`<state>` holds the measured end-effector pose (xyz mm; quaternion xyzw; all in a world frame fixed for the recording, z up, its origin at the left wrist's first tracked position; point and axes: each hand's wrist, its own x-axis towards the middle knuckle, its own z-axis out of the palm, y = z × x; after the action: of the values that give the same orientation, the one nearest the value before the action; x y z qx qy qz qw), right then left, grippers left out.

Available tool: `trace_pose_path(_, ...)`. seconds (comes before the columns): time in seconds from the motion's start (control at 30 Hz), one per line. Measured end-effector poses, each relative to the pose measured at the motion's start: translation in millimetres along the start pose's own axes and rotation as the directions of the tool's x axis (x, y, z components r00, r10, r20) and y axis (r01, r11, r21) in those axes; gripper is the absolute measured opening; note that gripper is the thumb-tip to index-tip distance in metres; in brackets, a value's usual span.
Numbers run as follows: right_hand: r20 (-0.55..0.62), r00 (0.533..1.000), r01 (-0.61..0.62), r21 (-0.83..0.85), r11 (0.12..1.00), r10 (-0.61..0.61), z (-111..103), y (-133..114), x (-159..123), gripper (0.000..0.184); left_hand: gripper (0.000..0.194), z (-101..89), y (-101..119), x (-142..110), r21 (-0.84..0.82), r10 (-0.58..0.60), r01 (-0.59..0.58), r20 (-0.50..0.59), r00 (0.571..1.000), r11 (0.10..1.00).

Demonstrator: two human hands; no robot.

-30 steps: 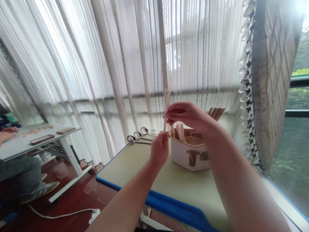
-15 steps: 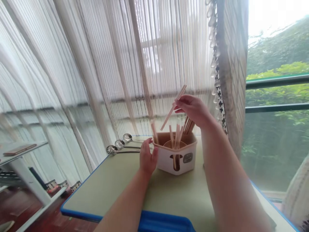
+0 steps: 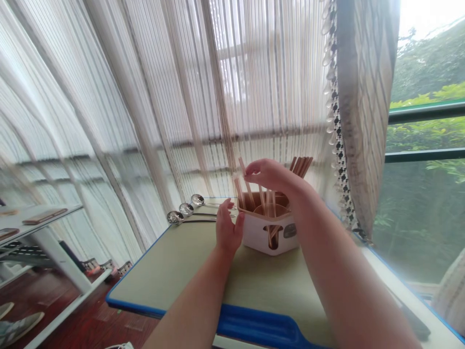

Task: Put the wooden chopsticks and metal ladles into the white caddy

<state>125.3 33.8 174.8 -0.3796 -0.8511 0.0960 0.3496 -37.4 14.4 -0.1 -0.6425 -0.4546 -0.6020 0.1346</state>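
A white utensil holder (image 3: pixel 259 238) with a tan inner rim stands on the table. Pale chopsticks (image 3: pixel 269 201) rise from its middle, and darker brown chopsticks (image 3: pixel 301 166) lean at its back right. My right hand (image 3: pixel 265 174) is above the holder's left part, its fingertips closed on a pair of pale chopsticks (image 3: pixel 248 189) whose lower ends are inside. Other pale sticks stand just left of that pair. Beside the holder's left wall is my left hand (image 3: pixel 228 228), thumb and fingers apart, seemingly resting against it.
Three metal ladles (image 3: pixel 186 209), at least some of them slotted, lie at the table's back left. The table (image 3: pixel 174 271) has a blue edge. A dark flat object (image 3: pixel 416 320) lies under my right forearm. Sheer curtains (image 3: pixel 163 97) hang behind; another table (image 3: pixel 72 213) stands left.
My right hand has come down and left, bringing the chopsticks from above the holder into its left part, now steeper. My left hand stays beside the holder. The view has shifted slightly.
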Motion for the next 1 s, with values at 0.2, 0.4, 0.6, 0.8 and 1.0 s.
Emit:
trace_pose_path(0.2, -0.015, 1.000, -0.018, -0.050, 0.999, 0.017, 3, 2, 2, 0.014, 0.043, 0.5, 1, 0, 0.014, 0.001, -0.001, 0.004, 1.000, 1.000)
trace_pose_path(0.4, -0.051, 0.998, -0.028, 0.031, 0.999, 0.030, 4, 3, 1, 0.018, 0.042, 0.3, 2, 0, 0.028, -0.024, 0.023, 0.005, 1.000, 0.999)
trace_pose_path(0.6, -0.047, 0.999, -0.014, -0.044, 0.999, 0.012, 9, -4, 0, 0.022, 0.037, -0.1, 4, 1, 0.047, -0.008, 0.008, 0.005, 1.000, 0.999)
trace_pose_path(0.8, -0.019, 0.997, 0.068, -0.261, 0.963, -0.076, 14, -25, -4, 0.025, 0.036, -4.0, 9, 4, 0.027, 0.019, -0.019, 0.010, 1.000, 0.999)
trace_pose_path(1.0, 0.087, 0.988, 0.143, -0.256, 0.956, -0.124, 10, -48, -15, 0.025, 0.023, -5.7, 15, 9, -0.006, 0.057, -0.057, -0.085, 0.995, 0.998)
